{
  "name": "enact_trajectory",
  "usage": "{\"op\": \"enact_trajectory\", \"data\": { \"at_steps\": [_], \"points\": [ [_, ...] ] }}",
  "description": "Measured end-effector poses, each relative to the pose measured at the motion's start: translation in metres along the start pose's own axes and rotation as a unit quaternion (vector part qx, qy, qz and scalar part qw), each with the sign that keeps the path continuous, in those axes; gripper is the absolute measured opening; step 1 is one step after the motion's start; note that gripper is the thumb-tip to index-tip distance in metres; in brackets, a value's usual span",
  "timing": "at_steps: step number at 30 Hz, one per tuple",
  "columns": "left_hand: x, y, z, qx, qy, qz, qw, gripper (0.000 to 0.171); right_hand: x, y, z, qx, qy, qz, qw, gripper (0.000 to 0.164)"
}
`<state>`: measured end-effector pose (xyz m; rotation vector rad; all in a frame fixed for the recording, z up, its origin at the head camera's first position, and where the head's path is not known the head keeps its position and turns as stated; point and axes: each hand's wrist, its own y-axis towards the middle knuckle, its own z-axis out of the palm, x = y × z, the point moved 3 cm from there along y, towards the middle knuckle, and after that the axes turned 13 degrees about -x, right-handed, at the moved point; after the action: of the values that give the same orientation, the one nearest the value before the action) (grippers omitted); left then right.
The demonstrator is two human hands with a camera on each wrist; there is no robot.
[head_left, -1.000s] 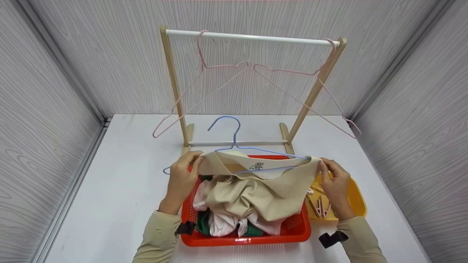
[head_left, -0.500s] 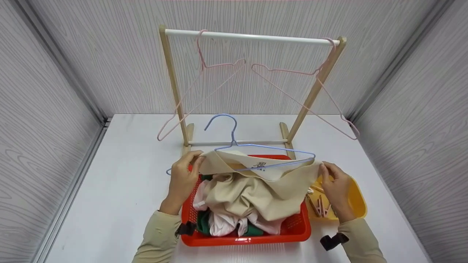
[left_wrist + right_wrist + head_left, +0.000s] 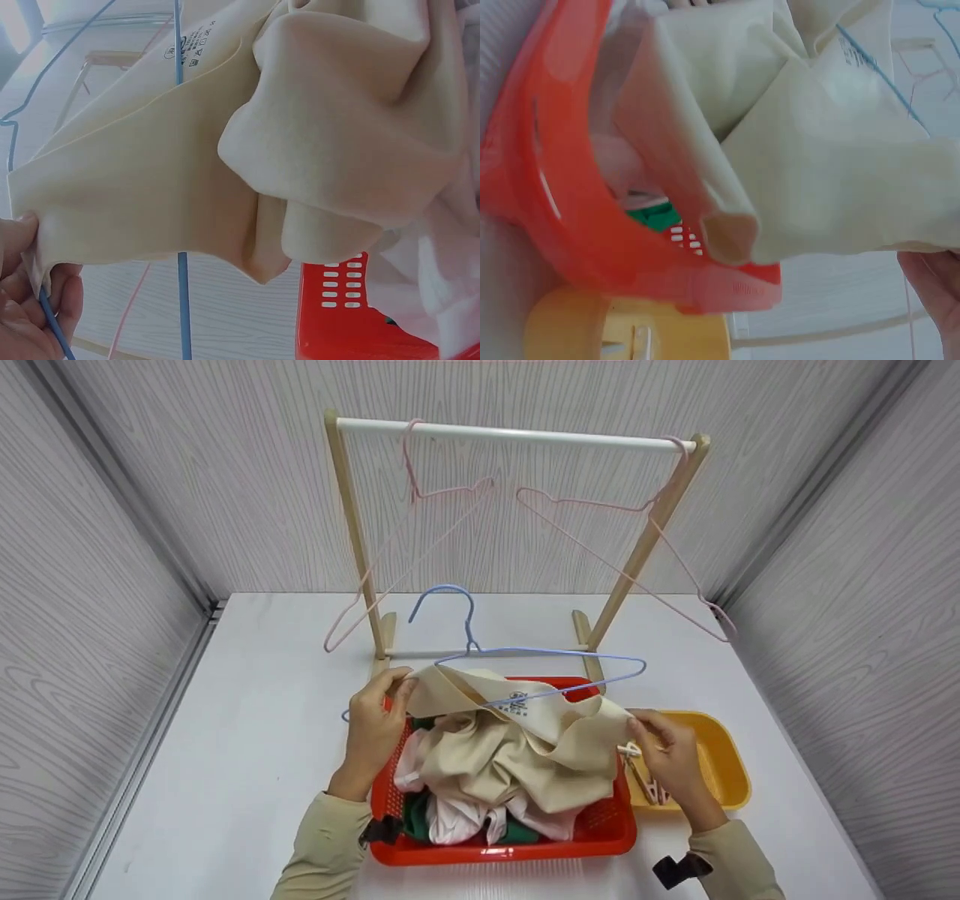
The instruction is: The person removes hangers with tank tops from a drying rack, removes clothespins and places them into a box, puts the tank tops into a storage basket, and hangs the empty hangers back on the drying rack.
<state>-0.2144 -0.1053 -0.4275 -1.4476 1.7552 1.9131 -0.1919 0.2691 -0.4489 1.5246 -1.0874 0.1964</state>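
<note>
A beige sleeveless top [image 3: 510,765] with a printed label inside its neckline lies partly bunched over a red basket [image 3: 502,853]. My left hand [image 3: 375,724] pinches its left shoulder strap; in the left wrist view, that hand [image 3: 37,277] also has a blue wire hanger [image 3: 184,307] against its fingers. The blue hanger [image 3: 555,651] runs through the left part of the neckline, its left tip showing beyond the hand. Its right end stands free above the fabric. My right hand [image 3: 675,754] pinches the right shoulder strap, below and right of that free end.
A wooden rack with a white bar [image 3: 517,433] stands behind the basket. Two pink hangers, a left one [image 3: 446,538] and a right one [image 3: 577,540], hang from it. A yellow tray [image 3: 731,757] with clothespins [image 3: 637,780] sits at the right. White and green fabric [image 3: 457,817] fills the basket.
The hanger's right end has come out of the top's right shoulder and up. My right hand has moved left and slightly down with the strap, while my left hand stays nearly still.
</note>
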Motion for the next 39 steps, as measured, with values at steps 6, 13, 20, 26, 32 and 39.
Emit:
{"op": "enact_trajectory", "data": {
  "at_steps": [6,13,20,26,32,39],
  "points": [
    [-0.001,0.0,-0.002,-0.001,0.005,0.003,1.0,0.011,0.019,-0.008,0.011,0.071,0.042,0.0,0.997,0.02],
    [0.0,0.001,-0.002,-0.012,0.019,0.008,0.9997,0.01,0.031,-0.018,0.024,0.172,0.043,0.001,0.984,0.018],
    [0.001,0.001,-0.001,-0.019,0.021,0.019,0.9994,0.009,0.027,-0.037,0.045,0.285,0.045,0.001,0.957,0.02],
    [0.0,0.0,0.0,-0.008,0.019,0.008,0.9998,0.01,0.019,-0.053,0.062,0.386,0.013,0.035,0.922,0.018],
    [-0.001,-0.003,0.004,0.019,0.023,-0.004,0.9995,0.012,0.015,-0.06,0.071,0.451,0.006,-0.001,0.893,0.01],
    [-0.001,-0.003,0.005,0.027,0.021,0.002,0.9994,0.013,0.018,-0.053,0.066,0.454,-0.003,0.042,0.89,0.018]
  ]
}}
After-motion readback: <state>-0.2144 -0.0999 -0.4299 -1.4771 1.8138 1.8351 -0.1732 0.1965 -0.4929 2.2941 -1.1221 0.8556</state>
